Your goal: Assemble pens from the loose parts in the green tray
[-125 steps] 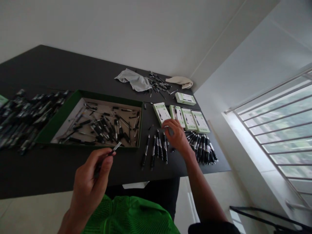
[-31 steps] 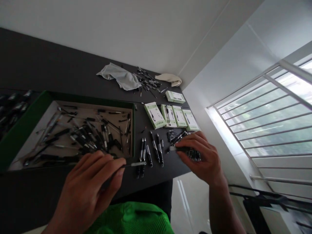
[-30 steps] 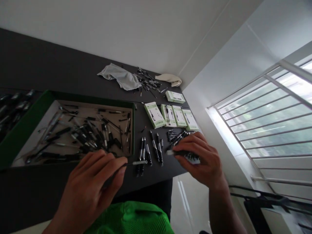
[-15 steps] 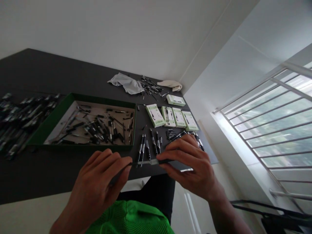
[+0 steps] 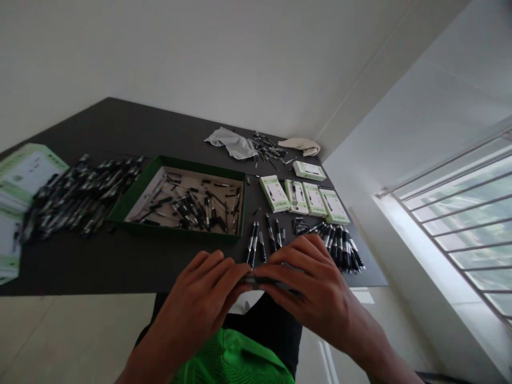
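My left hand [image 5: 204, 298] and my right hand [image 5: 310, 290] meet at the near edge of the dark table [image 5: 120, 128]. Both pinch one black pen [image 5: 256, 281] held level between their fingertips; most of the pen is hidden by the fingers. Just beyond the hands lie a few assembled pens [image 5: 262, 242] in a row. To their right is a heap of pens [image 5: 340, 248].
A green tray [image 5: 120, 205] of loose pen parts sits at centre. Another pile of pens [image 5: 80, 189] and green-white cartons [image 5: 24, 170] lie at left. Several small green boxes [image 5: 304, 194], a grey cloth [image 5: 234, 143] and more parts stand at the back. A barred window [image 5: 460, 213] is at right.
My hands have come together: the right hand brought its piece from the pile to the part in my left hand, and both now close on one pen. The view has tilted and shifted.
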A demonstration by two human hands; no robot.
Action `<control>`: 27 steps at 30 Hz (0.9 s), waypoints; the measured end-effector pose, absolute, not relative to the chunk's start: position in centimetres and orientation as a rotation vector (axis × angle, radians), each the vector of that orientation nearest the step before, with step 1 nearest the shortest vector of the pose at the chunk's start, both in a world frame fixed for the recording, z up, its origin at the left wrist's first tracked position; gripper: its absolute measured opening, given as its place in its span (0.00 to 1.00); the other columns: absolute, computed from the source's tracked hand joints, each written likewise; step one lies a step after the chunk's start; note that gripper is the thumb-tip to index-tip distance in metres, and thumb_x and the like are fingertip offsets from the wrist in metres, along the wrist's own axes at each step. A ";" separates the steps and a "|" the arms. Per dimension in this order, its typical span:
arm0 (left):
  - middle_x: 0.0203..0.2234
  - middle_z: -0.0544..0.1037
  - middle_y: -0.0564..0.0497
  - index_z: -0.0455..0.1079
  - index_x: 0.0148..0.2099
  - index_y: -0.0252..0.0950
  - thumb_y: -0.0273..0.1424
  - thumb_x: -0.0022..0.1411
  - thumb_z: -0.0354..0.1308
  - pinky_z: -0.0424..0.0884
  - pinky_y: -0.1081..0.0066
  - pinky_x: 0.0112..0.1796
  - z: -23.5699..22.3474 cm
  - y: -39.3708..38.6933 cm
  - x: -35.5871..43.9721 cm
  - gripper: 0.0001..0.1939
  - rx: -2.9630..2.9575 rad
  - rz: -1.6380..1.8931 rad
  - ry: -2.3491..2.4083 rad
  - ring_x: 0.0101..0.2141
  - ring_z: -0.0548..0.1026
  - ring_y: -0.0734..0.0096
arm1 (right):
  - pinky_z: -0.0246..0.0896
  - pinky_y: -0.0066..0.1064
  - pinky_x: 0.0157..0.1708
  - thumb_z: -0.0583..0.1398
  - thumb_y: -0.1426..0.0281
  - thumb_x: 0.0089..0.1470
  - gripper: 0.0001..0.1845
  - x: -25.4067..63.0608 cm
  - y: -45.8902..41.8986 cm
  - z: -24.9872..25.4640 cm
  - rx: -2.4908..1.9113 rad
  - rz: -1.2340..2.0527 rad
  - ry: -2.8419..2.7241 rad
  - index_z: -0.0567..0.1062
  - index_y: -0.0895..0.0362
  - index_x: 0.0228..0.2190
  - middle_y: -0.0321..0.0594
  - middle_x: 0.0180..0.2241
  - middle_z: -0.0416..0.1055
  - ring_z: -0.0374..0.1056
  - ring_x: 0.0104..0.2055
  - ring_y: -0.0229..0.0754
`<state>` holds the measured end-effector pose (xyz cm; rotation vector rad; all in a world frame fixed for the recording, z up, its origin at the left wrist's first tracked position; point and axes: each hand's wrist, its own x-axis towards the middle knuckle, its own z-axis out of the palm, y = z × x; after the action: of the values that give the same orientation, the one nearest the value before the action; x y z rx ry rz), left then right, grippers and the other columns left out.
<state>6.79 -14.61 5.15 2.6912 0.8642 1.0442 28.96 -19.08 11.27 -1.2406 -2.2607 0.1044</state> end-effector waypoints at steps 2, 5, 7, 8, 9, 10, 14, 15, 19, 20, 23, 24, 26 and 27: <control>0.33 0.82 0.52 0.71 0.49 0.37 0.31 0.81 0.45 0.69 0.63 0.39 4.9 -14.7 6.9 0.13 2.691 1.031 0.890 0.34 0.78 0.63 | 0.59 0.37 0.44 0.65 0.68 0.68 0.05 28.5 -18.9 10.5 -1.213 0.106 -2.255 0.81 0.52 0.45 0.34 0.37 0.81 0.70 0.38 0.41; 0.33 0.82 0.53 0.70 0.49 0.39 0.29 0.79 0.48 0.71 0.62 0.41 4.3 -14.7 6.7 0.09 2.656 0.949 0.922 0.36 0.79 0.63 | 0.58 0.37 0.44 0.63 0.66 0.69 0.06 28.0 -18.3 9.4 -1.178 0.079 -2.249 0.80 0.52 0.45 0.34 0.36 0.81 0.71 0.36 0.40; 0.34 0.83 0.54 0.70 0.49 0.40 0.27 0.77 0.52 0.72 0.61 0.43 3.8 -14.7 6.5 0.06 2.629 0.893 0.952 0.38 0.80 0.62 | 0.57 0.37 0.42 0.62 0.64 0.70 0.07 27.7 -17.7 8.9 -1.173 0.045 -2.263 0.80 0.53 0.43 0.34 0.33 0.81 0.71 0.33 0.40; 0.35 0.83 0.54 0.70 0.50 0.40 0.26 0.76 0.54 0.73 0.61 0.44 3.5 -14.6 6.4 0.06 2.616 0.869 0.962 0.39 0.80 0.62 | 0.57 0.38 0.41 0.62 0.63 0.71 0.09 27.6 -17.4 8.7 -1.182 0.030 -2.282 0.80 0.53 0.39 0.33 0.30 0.80 0.70 0.30 0.40; 0.36 0.83 0.54 0.70 0.50 0.41 0.26 0.75 0.55 0.73 0.61 0.45 3.3 -14.5 6.4 0.07 2.607 0.853 0.968 0.40 0.80 0.61 | 0.56 0.38 0.39 0.60 0.63 0.72 0.13 27.4 -17.1 8.6 -1.196 0.019 -2.299 0.79 0.53 0.34 0.33 0.26 0.78 0.69 0.28 0.40; 0.36 0.83 0.54 0.70 0.51 0.41 0.25 0.74 0.56 0.73 0.60 0.46 3.1 -14.4 6.3 0.07 2.602 0.841 0.969 0.40 0.80 0.61 | 0.56 0.38 0.37 0.58 0.63 0.73 0.17 27.3 -16.9 8.4 -1.212 0.015 -2.309 0.78 0.53 0.31 0.32 0.24 0.76 0.68 0.25 0.39; 0.36 0.83 0.54 0.71 0.50 0.41 0.26 0.75 0.55 0.73 0.61 0.46 2.5 -13.8 6.0 0.06 2.585 0.786 0.967 0.40 0.80 0.62 | 0.62 0.39 0.41 0.53 0.62 0.75 0.15 27.2 -16.6 7.9 -1.249 0.101 -2.262 0.78 0.54 0.44 0.37 0.33 0.83 0.76 0.31 0.42; 0.36 0.83 0.54 0.71 0.49 0.41 0.26 0.75 0.55 0.73 0.61 0.45 2.4 -13.7 5.9 0.06 2.576 0.775 0.971 0.40 0.80 0.62 | 0.63 0.38 0.43 0.54 0.63 0.74 0.13 27.3 -16.7 7.6 -1.237 0.129 -2.235 0.76 0.54 0.48 0.37 0.36 0.84 0.78 0.33 0.42; 0.33 0.81 0.56 0.70 0.48 0.41 0.29 0.74 0.59 0.71 0.63 0.43 1.9 -13.3 6.0 0.02 2.564 0.759 0.925 0.38 0.78 0.64 | 0.63 0.36 0.42 0.58 0.73 0.70 0.06 28.0 -17.3 6.5 -1.189 0.138 -2.152 0.74 0.52 0.39 0.30 0.29 0.81 0.75 0.25 0.36; 0.33 0.81 0.56 0.70 0.48 0.41 0.29 0.74 0.61 0.71 0.63 0.44 1.8 -13.2 6.1 0.03 2.568 0.755 0.902 0.38 0.78 0.64 | 0.62 0.37 0.41 0.56 0.75 0.70 0.12 28.1 -17.4 6.2 -1.205 0.140 -2.145 0.73 0.52 0.33 0.28 0.24 0.78 0.72 0.22 0.35; 0.34 0.81 0.57 0.70 0.48 0.41 0.30 0.72 0.63 0.69 0.63 0.45 1.5 -12.8 6.7 0.06 2.577 0.750 0.878 0.39 0.77 0.64 | 0.62 0.38 0.39 0.49 0.70 0.74 0.21 28.5 -17.6 5.8 -1.265 0.189 -2.139 0.68 0.51 0.27 0.30 0.21 0.73 0.70 0.21 0.36; 0.34 0.81 0.57 0.70 0.48 0.41 0.30 0.72 0.63 0.68 0.63 0.45 1.5 -12.7 6.9 0.05 2.578 0.757 0.881 0.39 0.77 0.64 | 0.63 0.37 0.38 0.50 0.67 0.74 0.18 28.6 -17.7 5.7 -1.274 0.183 -2.132 0.70 0.52 0.31 0.31 0.24 0.75 0.72 0.24 0.38; 0.34 0.80 0.57 0.70 0.48 0.40 0.30 0.73 0.62 0.68 0.64 0.44 1.4 -12.3 7.3 0.04 2.585 0.760 0.884 0.38 0.77 0.64 | 0.65 0.36 0.38 0.56 0.65 0.71 0.08 28.8 -17.7 5.6 -1.276 0.136 -2.110 0.73 0.54 0.41 0.34 0.30 0.80 0.76 0.28 0.38; 0.34 0.80 0.57 0.70 0.47 0.40 0.31 0.74 0.61 0.67 0.64 0.44 1.3 -12.2 7.4 0.03 2.592 0.750 0.866 0.38 0.76 0.64 | 0.65 0.36 0.38 0.59 0.68 0.70 0.03 29.0 -17.8 5.4 -1.277 0.102 -2.098 0.73 0.54 0.42 0.32 0.29 0.80 0.75 0.26 0.37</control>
<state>7.43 -12.19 1.33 2.5919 0.8664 0.7498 28.99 -17.76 5.45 -1.2774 -2.0984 0.1018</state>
